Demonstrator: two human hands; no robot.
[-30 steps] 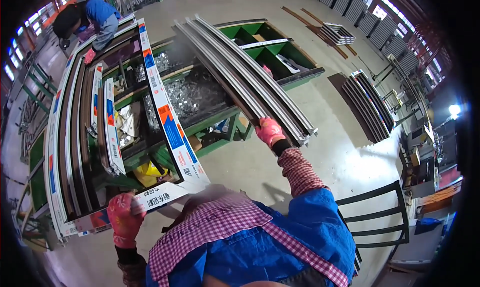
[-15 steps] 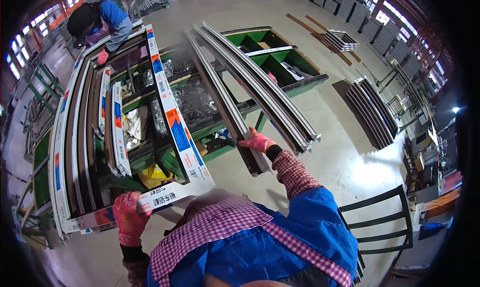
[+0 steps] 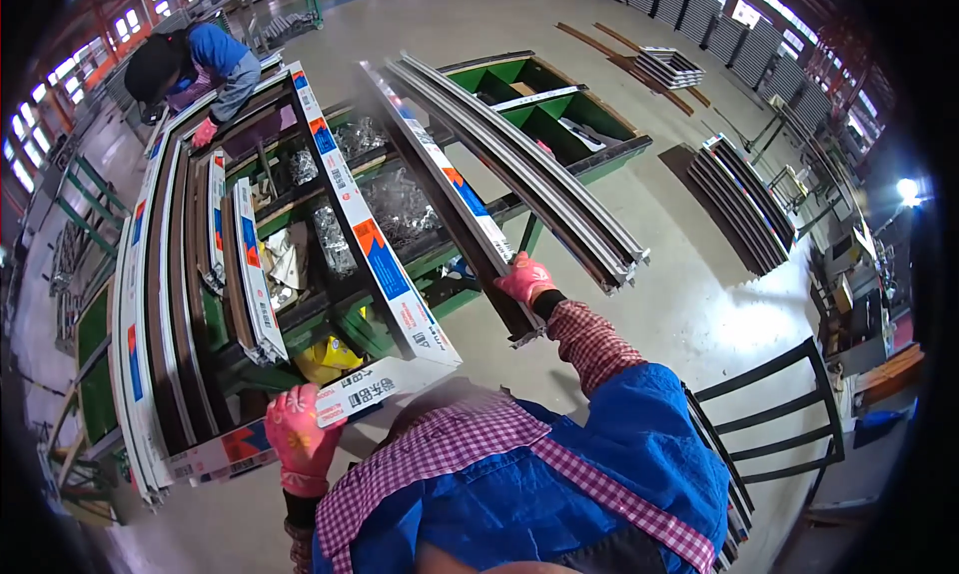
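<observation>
My left hand point(image 3: 300, 432), in a pink patterned glove, is closed around the near rail of a large rectangular metal frame point(image 3: 385, 266). White film with orange and blue print covers the frame's faces. To the right, my right hand point(image 3: 523, 278), gloved in pink too, grips the near end of a long metal profile point(image 3: 440, 164). That profile slants away from me across the green workbench point(image 3: 589, 174), a printed film strip facing up and a dark side below. Further right lie more long silvery profiles point(image 3: 539, 164), side by side, near ends jutting past the bench.
At the far left a co-worker point(image 3: 215, 59) bends over the frame, one pink-gloved hand point(image 3: 204, 132) on it. Shorter profiles point(image 3: 255, 274) lie inside the frame. Bench compartments hold crumpled clear film point(image 3: 395, 204). Stacked frames point(image 3: 739, 209) and a black slatted rack point(image 3: 779, 424) stand to the right.
The profile in my right hand has turned, so its printed film strip now faces up. It is slightly nearer the frame. My left hand keeps its hold on the rail.
</observation>
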